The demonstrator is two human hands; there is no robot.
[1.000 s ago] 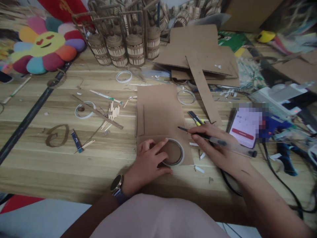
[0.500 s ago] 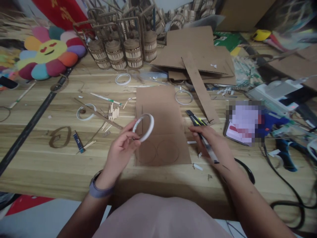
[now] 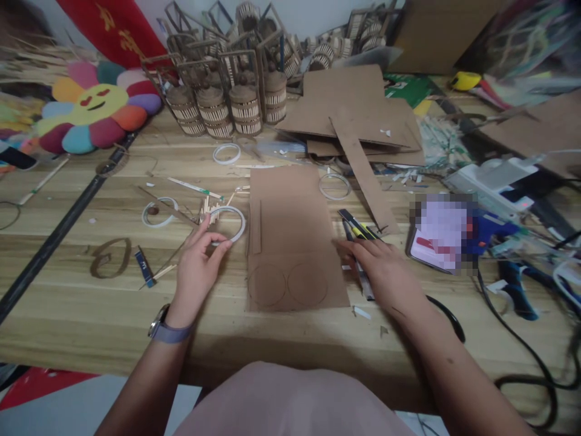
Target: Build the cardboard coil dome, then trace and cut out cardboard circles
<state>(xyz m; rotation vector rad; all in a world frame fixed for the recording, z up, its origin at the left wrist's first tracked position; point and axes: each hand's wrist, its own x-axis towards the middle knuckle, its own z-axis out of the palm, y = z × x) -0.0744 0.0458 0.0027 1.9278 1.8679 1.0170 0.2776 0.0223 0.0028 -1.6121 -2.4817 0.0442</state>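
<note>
My left hand (image 3: 200,257) pinches the lower edge of a thin white tape roll (image 3: 238,225), just left of the cardboard sheet. This brown cardboard sheet (image 3: 290,212) bears two drawn circles near its front edge, and a narrow cardboard strip (image 3: 256,227) lies along its left side. Right of the sheet, my right hand (image 3: 374,260) is low over the table with its fingers closed around a pen (image 3: 364,284). A black and yellow utility knife (image 3: 356,223) lies against those fingers, partly covered by them.
Small lidded stick baskets (image 3: 213,115) stand at the back left, beside stacked cardboard (image 3: 345,91). A phone (image 3: 433,245), blue glue gun (image 3: 494,230) and black cable (image 3: 512,321) lie right. Other tape rolls (image 3: 160,212), short sticks (image 3: 211,206) and a flower cushion (image 3: 97,106) are left.
My left hand has moved the tape roll left, off the cardboard and down toward the table. My right hand has lowered the pen beside the utility knife.
</note>
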